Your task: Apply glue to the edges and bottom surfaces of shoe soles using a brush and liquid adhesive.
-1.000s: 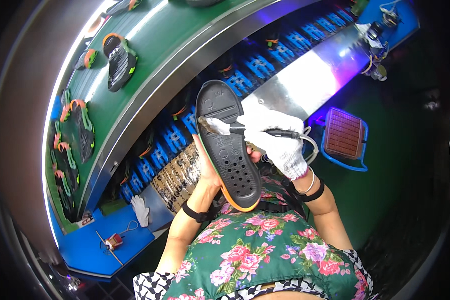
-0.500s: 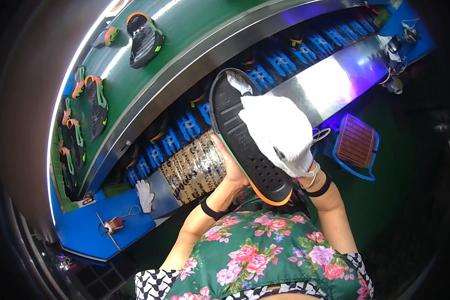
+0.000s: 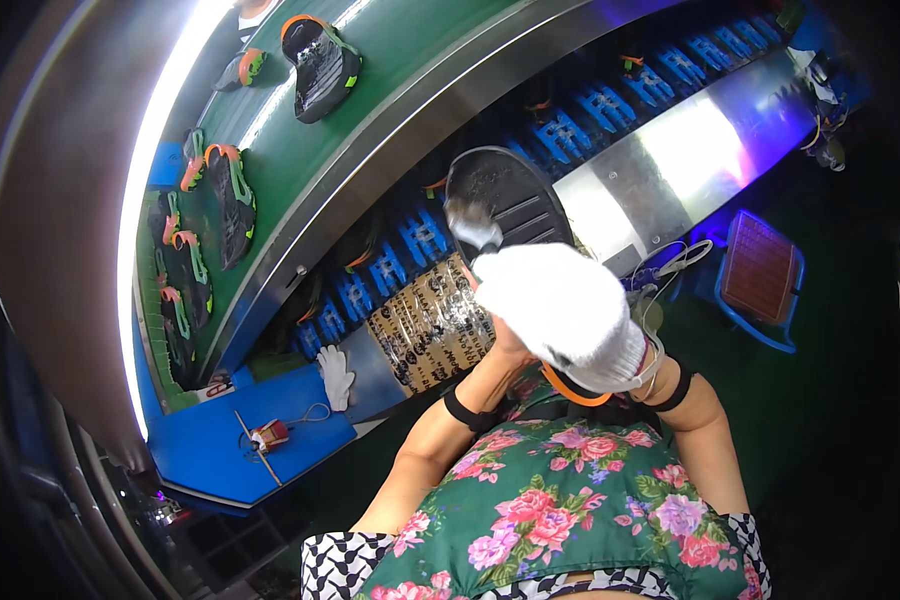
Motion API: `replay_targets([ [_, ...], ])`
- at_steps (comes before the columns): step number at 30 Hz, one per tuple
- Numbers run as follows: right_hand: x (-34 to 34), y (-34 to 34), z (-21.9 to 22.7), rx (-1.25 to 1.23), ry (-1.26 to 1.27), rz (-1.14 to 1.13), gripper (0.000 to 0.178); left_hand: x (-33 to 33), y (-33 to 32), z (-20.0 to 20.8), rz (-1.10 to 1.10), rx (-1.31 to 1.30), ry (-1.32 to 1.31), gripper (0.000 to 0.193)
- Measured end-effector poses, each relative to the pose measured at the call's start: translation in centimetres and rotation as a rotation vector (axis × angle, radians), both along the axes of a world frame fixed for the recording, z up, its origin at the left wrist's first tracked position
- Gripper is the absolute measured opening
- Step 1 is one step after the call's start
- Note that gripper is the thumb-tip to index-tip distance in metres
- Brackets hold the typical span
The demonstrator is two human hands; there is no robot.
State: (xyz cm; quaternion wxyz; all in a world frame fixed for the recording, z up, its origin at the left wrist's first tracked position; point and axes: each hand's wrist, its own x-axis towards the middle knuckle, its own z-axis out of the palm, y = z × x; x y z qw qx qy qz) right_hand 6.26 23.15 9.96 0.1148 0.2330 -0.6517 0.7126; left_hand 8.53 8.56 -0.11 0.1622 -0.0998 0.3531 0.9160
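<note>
A black sandal [image 3: 535, 208], orange at its near end, is held up in front of me with its grooved sole facing me. My left hand [image 3: 508, 338], bare, grips the sandal's left side, its fingers partly hidden behind it. Over the sole is my right hand [image 3: 560, 315] in a white glove, closed on a pale, brush-like tool [image 3: 475, 227]. The tool's tip lies against the sole's left edge and is smeared by motion. The glove covers much of the sandal's near half.
A green conveyor belt [image 3: 390, 50] carries several black, orange and green sandals [image 3: 322, 70]. Below it run blue racks [image 3: 560, 137] and a metal ledge [image 3: 660, 165] with a taped brown cover [image 3: 435, 325]. A white glove [image 3: 336, 378] lies by the blue table [image 3: 195, 440]. A stool [image 3: 760, 268] stands right.
My right hand has moved nearer and to the left across the sole, drawing the tool down along its left edge. The sandal has tilted, and the whole view has shifted slightly.
</note>
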Motion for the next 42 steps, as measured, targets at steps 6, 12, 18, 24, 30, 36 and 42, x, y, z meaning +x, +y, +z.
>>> replay_targets([
  [6, -0.8, 0.4, -0.3, 0.094, 0.33, -0.069, 0.034, 0.3, -0.8, -1.9, -0.064, 0.745, 0.083, 0.118],
  [12, -0.4, 0.5, 0.5, 0.334, 0.311, 0.061, 0.039, 0.3, -2.2, -1.5, -0.053, 0.399, -0.115, 0.122],
  [18, -0.5, 0.5, -1.5, 0.3, 0.268, -0.006, 0.034, 0.5, -3.2, -1.8, -0.025, 0.067, -0.083, 0.121],
  [24, -0.9, 0.8, -0.4, 0.115, 0.247, 0.15, 0.027, 0.6, -5.0, -2.1, -0.075, -0.203, -0.052, 0.121],
  [30, 1.3, -0.2, -3.4, 0.279, 0.204, 0.159, 0.041, -0.2, -5.5, -3.0, -0.127, 0.209, -0.236, 0.129],
  [36, -0.6, 0.8, -2.2, 0.177, 0.279, 0.061, 0.028, -0.7, -6.2, -1.4, 0.054, 0.45, -0.135, 0.129],
  [42, 1.4, -0.7, -3.9, 0.154, 0.278, 0.132, 0.032, -1.1, -6.2, -3.0, -0.133, 0.316, -0.066, 0.134],
])
